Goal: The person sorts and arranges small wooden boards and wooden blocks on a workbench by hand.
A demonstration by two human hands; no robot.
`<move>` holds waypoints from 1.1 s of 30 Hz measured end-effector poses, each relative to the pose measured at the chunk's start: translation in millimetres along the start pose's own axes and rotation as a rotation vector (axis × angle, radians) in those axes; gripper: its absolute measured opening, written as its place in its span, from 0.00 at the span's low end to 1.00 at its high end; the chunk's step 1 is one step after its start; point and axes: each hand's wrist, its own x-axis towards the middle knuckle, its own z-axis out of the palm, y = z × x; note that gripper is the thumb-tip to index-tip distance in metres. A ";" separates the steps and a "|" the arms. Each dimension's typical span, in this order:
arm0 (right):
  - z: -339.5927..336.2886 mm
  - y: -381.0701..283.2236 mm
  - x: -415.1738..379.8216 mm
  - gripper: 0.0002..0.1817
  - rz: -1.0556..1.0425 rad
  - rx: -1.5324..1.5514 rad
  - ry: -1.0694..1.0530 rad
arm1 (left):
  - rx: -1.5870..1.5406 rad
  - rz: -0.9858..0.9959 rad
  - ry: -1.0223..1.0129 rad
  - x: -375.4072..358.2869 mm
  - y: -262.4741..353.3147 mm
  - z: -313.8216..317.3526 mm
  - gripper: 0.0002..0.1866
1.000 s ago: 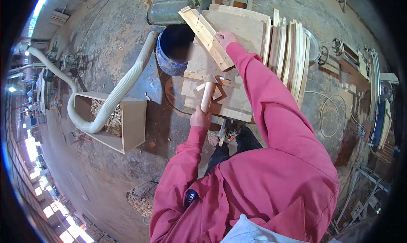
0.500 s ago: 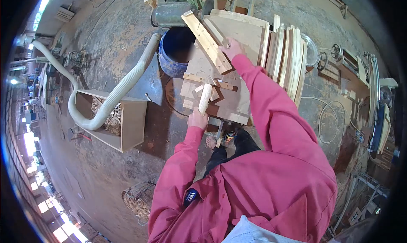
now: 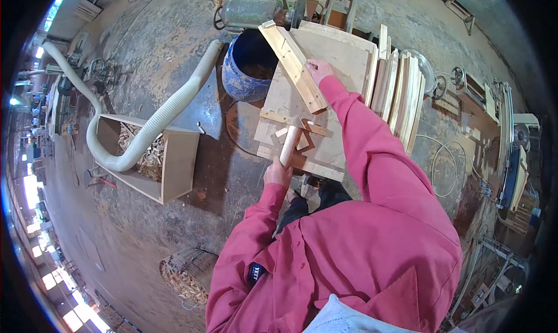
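Note:
My left hand (image 3: 278, 173) is closed around the near end of a pale, thick wooden stick (image 3: 288, 148) at the bench's front. The stick's far end reaches small wood pieces fixed on the bench top (image 3: 343, 132), among them a crosswise wooden strip (image 3: 274, 116). Farther out, my right hand (image 3: 319, 71) has its fingers bent round the near end of a narrow wooden strip (image 3: 294, 43). That strip lies along the right side of a long board with holes (image 3: 297, 71), set at a slant near the round saw blade (image 3: 300, 10).
Several long wood strips (image 3: 398, 91) stand stacked along the bench's right side. A blue drum (image 3: 244, 86) is left of it, and a green motor (image 3: 250, 12) behind. On the floor are a ribbed hose (image 3: 174, 106), an open box of offcuts (image 3: 177, 167) and a wire basket (image 3: 186, 275).
The view has shifted, so the bench appears slightly lower and to the right. The stick in my left hand looks turned a little. My right hand stays beside the long board.

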 end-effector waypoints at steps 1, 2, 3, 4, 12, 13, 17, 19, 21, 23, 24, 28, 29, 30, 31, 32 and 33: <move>1.3 -1.9 3.4 0.17 -0.005 -0.010 0.002 | -0.004 -0.024 -0.014 0.2 0.5 -0.5 0.20; 2.1 -3.0 6.0 0.17 0.000 -0.011 0.001 | -0.008 -0.048 -0.028 0.3 1.0 -0.8 0.20; 4.5 -1.9 11.4 0.16 0.001 0.008 -0.011 | -0.004 -0.048 -0.030 2.1 1.9 -2.1 0.20; 6.3 0.1 14.6 0.16 0.004 0.025 -0.023 | 0.001 -0.044 -0.026 2.3 2.8 -2.3 0.20; 4.3 5.3 33.4 0.13 -0.041 0.072 0.021 | 0.013 -0.019 0.017 19.8 10.7 3.1 0.20; 2.9 6.6 37.4 0.13 -0.058 0.057 0.028 | 0.039 -0.024 0.015 24.2 15.0 2.4 0.20; 0.0 15.5 58.8 0.14 -0.122 0.032 0.047 | 0.061 -0.003 0.046 43.2 24.8 8.4 0.20; -0.1 20.0 70.8 0.14 -0.130 0.042 0.060 | 0.050 -0.001 0.054 51.3 34.0 5.3 0.19; -2.3 22.4 81.9 0.13 -0.138 0.056 0.078 | 0.039 -0.001 0.063 59.0 41.8 5.2 0.19; -5.6 23.2 84.4 0.13 -0.145 0.069 0.097 | 0.035 0.022 0.073 64.6 45.5 6.4 0.19; -13.6 19.9 89.6 0.14 -0.069 0.031 0.047 | 0.040 0.022 0.078 67.2 47.3 6.1 0.19; -26.2 20.4 95.7 0.15 0.057 -0.200 0.086 | 0.036 0.042 0.110 68.2 44.0 10.8 0.20; -24.6 25.9 94.4 0.15 0.059 -0.200 0.087 | 0.032 0.038 0.108 67.0 40.5 11.1 0.20; -26.1 26.7 88.7 0.16 0.105 -0.197 0.111 | 0.031 0.037 0.104 64.1 39.8 9.0 0.20; -27.4 26.4 85.3 0.17 0.150 -0.196 0.134 | 0.052 0.045 0.093 62.9 39.5 6.2 0.20; -28.6 28.0 74.9 0.17 0.151 -0.203 0.132 | 0.069 0.054 0.083 59.6 39.4 5.5 0.21; -37.6 15.8 51.1 0.18 0.079 -0.159 0.148 | 0.062 0.054 0.079 56.2 37.0 7.2 0.21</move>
